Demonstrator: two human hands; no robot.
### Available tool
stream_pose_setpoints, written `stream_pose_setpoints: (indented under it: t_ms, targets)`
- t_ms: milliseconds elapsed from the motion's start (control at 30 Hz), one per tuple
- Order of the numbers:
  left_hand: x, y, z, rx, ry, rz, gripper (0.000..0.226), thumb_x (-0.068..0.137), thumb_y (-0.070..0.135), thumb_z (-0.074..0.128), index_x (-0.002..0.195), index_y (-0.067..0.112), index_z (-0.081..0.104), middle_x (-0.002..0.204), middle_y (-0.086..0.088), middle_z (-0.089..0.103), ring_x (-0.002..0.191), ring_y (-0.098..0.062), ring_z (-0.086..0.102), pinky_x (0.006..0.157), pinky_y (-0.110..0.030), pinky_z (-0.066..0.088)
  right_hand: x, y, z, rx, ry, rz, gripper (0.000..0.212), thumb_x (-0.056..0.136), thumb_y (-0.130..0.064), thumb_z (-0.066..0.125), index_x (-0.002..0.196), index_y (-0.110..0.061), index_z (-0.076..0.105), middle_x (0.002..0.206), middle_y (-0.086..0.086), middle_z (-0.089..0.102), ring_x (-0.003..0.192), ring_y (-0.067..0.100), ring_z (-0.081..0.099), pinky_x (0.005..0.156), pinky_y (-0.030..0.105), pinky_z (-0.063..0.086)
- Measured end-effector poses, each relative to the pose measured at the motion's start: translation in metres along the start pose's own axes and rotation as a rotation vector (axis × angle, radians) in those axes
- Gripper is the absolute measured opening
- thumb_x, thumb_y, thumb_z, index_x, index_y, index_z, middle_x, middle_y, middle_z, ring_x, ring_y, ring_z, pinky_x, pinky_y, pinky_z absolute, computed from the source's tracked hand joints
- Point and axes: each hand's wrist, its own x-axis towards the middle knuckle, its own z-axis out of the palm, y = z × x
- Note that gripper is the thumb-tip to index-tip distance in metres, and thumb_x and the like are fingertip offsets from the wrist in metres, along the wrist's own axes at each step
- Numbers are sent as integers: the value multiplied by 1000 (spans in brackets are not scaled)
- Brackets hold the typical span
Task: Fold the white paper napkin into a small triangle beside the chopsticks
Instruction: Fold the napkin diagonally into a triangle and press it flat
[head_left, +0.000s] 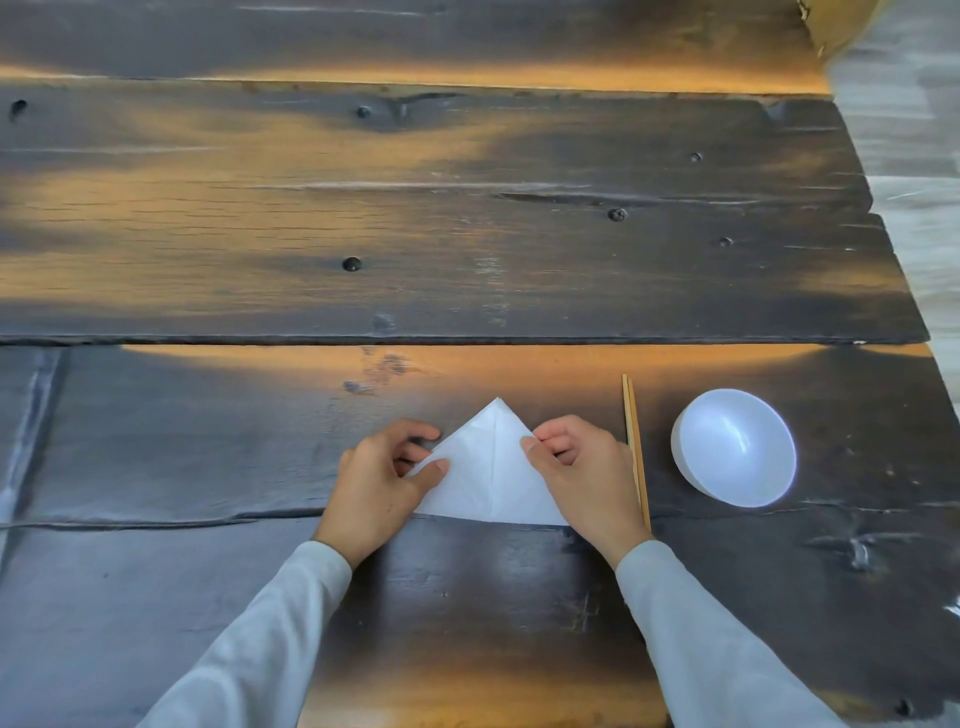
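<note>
The white paper napkin lies flat on the dark wooden table as a triangle, its apex pointing away from me and its long edge nearest me. My left hand pinches the napkin's left sloping edge between thumb and fingers. My right hand pinches the right sloping edge and covers the right corner. A pair of wooden chopsticks lies just right of my right hand, pointing away from me, partly hidden by that hand.
A white bowl stands right of the chopsticks. The plank table stretches far ahead and to the left. Its right edge runs diagonally past the bowl, with pale floor beyond it.
</note>
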Motion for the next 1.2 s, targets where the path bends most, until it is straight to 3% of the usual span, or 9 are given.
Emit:
stream_pose_setpoints:
  t_ms: [233, 600, 733, 867, 1000, 1100, 1200]
  targets:
    - [0, 1, -1, 15, 15, -9, 19, 81, 19, 80, 95, 29, 72, 79, 3, 74, 74, -8, 66, 70, -6, 47, 1, -2, 1, -61, 4, -1, 8, 90, -35, 74, 85, -34, 68, 73, -20, 69, 78, -7, 64, 58, 6, 46]
    - [-6, 11, -4, 99, 111, -8, 13, 79, 24, 81, 90, 25, 73, 70, 11, 73, 70, 0, 66, 68, 3, 39, -1, -10, 2, -184, -11, -31, 14, 93, -38, 69, 95, -23, 72, 79, -14, 69, 75, 6, 65, 68, 26, 57]
    - [-9, 11, -3, 183, 122, 47, 18, 81, 21, 79, 98, 20, 74, 79, 11, 73, 72, -4, 66, 70, 1, 40, -6, -14, 1, -268, 1, -95, 18, 95, -39, 67, 97, -22, 72, 78, -11, 68, 74, 9, 64, 69, 29, 59]
    - [-16, 4, 1, 359, 171, 225, 28, 85, 23, 76, 112, 18, 71, 106, 4, 73, 94, -19, 63, 83, -26, 47, -12, -14, -1, -361, 39, -176, 25, 95, -42, 66, 104, -20, 71, 91, -5, 73, 84, 16, 65, 76, 38, 60]
    - [-32, -6, 18, 628, 171, 658, 31, 92, 24, 63, 122, 15, 68, 131, -4, 65, 125, -32, 57, 98, -45, 45, -20, -8, -3, -428, 90, -287, 38, 96, -40, 67, 124, -15, 68, 121, 2, 72, 116, 25, 63, 101, 39, 47]
    - [-49, -19, 38, 756, 82, 812, 40, 100, 27, 56, 137, 14, 58, 150, -7, 52, 143, -32, 41, 115, -58, 31, -36, -3, -2, -426, 79, -320, 54, 101, -45, 55, 145, -13, 54, 152, 2, 53, 146, 18, 40, 121, 36, 26]
    - [-63, -34, 50, 825, 36, 786, 49, 103, 32, 46, 148, 12, 45, 161, -8, 34, 151, -32, 24, 119, -63, 19, -66, 2, 11, -385, 60, -394, 63, 106, -48, 39, 156, -10, 36, 166, 5, 32, 157, 17, 18, 128, 45, 13]
